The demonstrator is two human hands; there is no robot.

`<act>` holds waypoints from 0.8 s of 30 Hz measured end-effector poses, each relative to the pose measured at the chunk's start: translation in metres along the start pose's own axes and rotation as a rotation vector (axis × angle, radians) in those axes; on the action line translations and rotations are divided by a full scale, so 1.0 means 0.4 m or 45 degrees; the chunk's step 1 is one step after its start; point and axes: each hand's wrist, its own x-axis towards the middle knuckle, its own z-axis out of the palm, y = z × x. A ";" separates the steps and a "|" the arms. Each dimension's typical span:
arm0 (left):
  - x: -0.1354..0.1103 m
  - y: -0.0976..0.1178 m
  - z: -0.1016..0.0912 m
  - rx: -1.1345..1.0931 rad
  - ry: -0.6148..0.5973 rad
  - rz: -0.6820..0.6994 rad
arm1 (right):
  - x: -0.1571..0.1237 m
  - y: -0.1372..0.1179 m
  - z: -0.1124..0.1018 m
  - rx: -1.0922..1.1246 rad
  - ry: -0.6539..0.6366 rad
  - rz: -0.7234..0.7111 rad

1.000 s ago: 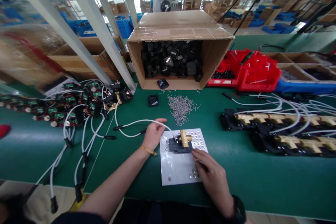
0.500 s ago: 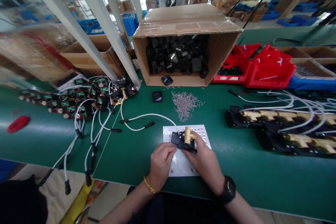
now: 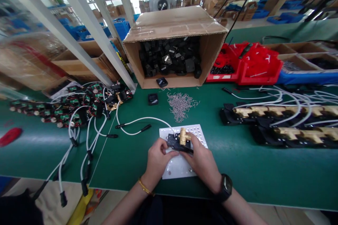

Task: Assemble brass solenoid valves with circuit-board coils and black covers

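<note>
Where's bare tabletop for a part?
Green tabletop shows between the right hand and the brass fittings, and between the left hand and the hanging plugs. Crowded: the white sheet under both hands, metal pile behind it, circuit boards far left.

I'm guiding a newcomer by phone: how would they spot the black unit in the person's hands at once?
Find the big open cardboard box, then come nearer, past the pile of small metal pieces, to the white sheet. There, the left hand and right hand hold the black unit. Unlike the similar units in rows at the right, it is alone, with one brass fitting.
</note>
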 end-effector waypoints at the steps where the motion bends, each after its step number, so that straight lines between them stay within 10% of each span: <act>1: 0.011 0.011 -0.011 -0.206 0.025 -0.132 | 0.001 -0.001 -0.004 0.005 -0.023 0.020; 6: 0.114 0.110 -0.086 -1.079 -0.024 -0.603 | 0.011 -0.020 -0.046 0.031 -0.126 0.023; 10: 0.167 0.226 -0.049 -0.915 0.204 -0.173 | -0.003 -0.031 -0.059 0.065 -0.072 0.064; 17: 0.148 0.436 0.134 -0.404 -0.562 0.454 | -0.043 0.076 -0.098 0.161 0.517 0.259; 20: 0.132 0.440 0.148 -0.370 -0.604 0.634 | -0.070 0.163 -0.163 -0.042 0.672 0.381; 24: 0.096 0.295 0.103 -0.330 -0.554 0.469 | -0.077 0.297 -0.205 -0.339 0.683 0.684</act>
